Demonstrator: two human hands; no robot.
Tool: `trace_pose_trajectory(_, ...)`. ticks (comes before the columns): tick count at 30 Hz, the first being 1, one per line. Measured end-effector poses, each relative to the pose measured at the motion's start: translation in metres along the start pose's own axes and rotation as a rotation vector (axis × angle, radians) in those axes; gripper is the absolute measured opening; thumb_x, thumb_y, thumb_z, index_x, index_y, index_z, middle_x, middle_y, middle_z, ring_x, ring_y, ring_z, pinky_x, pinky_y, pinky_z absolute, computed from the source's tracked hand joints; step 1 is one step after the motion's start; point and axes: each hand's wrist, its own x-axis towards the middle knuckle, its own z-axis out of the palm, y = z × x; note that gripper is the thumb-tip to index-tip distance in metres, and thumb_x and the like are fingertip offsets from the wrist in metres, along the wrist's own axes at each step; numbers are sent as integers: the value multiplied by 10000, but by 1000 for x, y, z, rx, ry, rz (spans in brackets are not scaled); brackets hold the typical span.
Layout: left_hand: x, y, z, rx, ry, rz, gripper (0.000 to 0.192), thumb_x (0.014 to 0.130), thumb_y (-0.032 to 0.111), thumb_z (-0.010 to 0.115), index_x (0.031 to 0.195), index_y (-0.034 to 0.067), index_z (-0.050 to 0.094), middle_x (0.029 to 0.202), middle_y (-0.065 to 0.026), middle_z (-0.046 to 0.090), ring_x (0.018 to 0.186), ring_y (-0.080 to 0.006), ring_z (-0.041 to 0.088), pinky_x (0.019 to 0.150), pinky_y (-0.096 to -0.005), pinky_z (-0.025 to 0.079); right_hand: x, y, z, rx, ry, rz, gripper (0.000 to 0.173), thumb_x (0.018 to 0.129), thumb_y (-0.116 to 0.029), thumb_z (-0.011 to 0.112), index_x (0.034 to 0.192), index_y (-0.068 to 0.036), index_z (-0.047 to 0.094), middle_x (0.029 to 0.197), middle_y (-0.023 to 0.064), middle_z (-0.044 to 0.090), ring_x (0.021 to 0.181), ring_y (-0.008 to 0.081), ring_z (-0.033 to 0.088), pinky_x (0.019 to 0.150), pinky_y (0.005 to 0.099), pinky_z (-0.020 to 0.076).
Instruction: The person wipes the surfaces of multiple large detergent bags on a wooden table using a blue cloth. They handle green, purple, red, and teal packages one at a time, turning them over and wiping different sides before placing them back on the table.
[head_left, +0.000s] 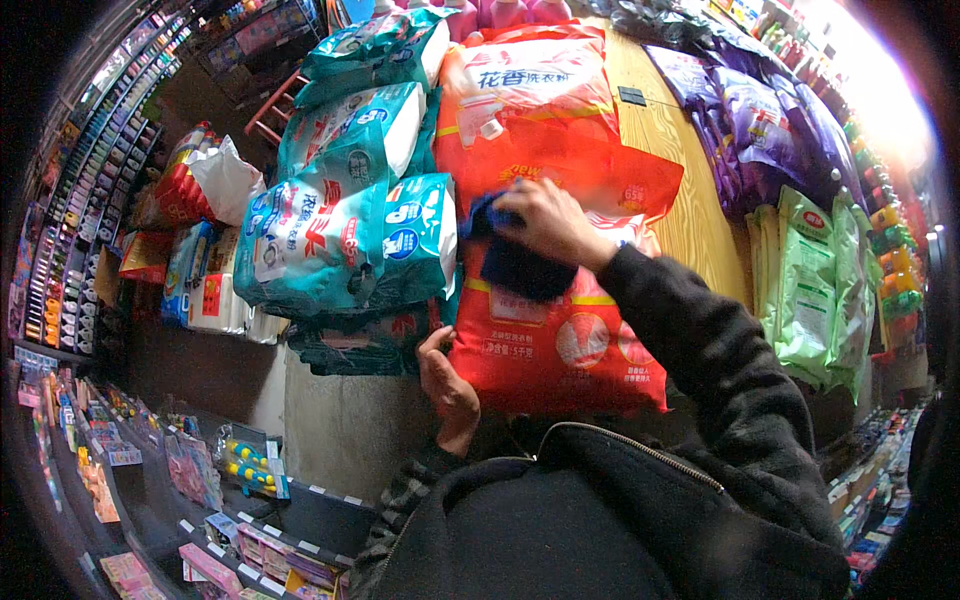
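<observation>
My right hand (544, 221) is closed on a dark blue cloth (529, 266), pressed to the front red plastic bag of laundry powder (525, 375). Against that bag's lower left edge rests my left hand (452, 386), its fingers partly curled; whether it grips the edge I cannot tell. Behind lies another red bag (532, 67), with printed writing. To the left, teal laundry powder bags (337, 232) lie stacked in overlapping rows, close to the red ones.
Purple bags (757, 120) and light green bags (814, 277) stand along the right of the wood-grain tabletop (701, 217). Pink bottles (506, 11) line the far end. Packs of tissue paper (217, 281) sit at left. Shelves of small goods (97, 195) flank the aisle.
</observation>
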Motion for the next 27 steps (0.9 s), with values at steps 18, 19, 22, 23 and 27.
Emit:
trace_pose_trajectory(18, 14, -37, -19, 393, -451, -212, 523, 1072, 439, 315, 1295, 35, 561, 1220, -196, 632, 1146, -342, 591, 947, -409, 455, -222, 2, -36, -158, 199, -83, 272, 676, -221, 766, 939, -181, 708, 1185, 43, 639, 1082, 291, 587, 901, 420, 477)
trace_pose_trajectory(19, 14, -41, -20, 380, -444, -185, 524, 1074, 436, 308, 1292, 35, 566, 1231, -197, 630, 1154, -344, 589, 953, -409, 453, -213, 9, -43, -160, 269, 67, 233, 703, -185, 765, 918, -142, 685, 1173, 80, 639, 1038, 325, 597, 901, 428, 486)
trace_pose_trajectory(22, 18, -33, -15, 345, -474, -181, 527, 1076, 436, 314, 1254, 23, 587, 1198, -173, 645, 1119, -311, 600, 959, -393, 447, -193, 51, -44, -9, 389, 362, 301, 848, -229, 713, 1110, -96, 647, 1131, 175, 622, 1027, 401, 580, 880, 473, 475)
trace_pose_trajectory(23, 17, -29, -16, 340, -486, -194, 528, 1076, 437, 320, 1238, 17, 596, 1176, -160, 654, 1097, -293, 606, 960, -384, 445, -184, 69, -38, -110, 376, 489, 304, 880, -291, 681, 1121, -108, 653, 1119, 190, 631, 1019, 406, 584, 889, 462, 473)
trace_pose_trajectory(27, 20, -38, -28, 400, -471, -168, 541, 1077, 434, 314, 1233, 3, 601, 1176, -160, 655, 1105, -286, 602, 973, -373, 438, -167, 98, -16, -38, 581, 805, 423, 862, -419, 671, 1174, -134, 657, 1005, 235, 665, 931, 446, 640, 841, 503, 523)
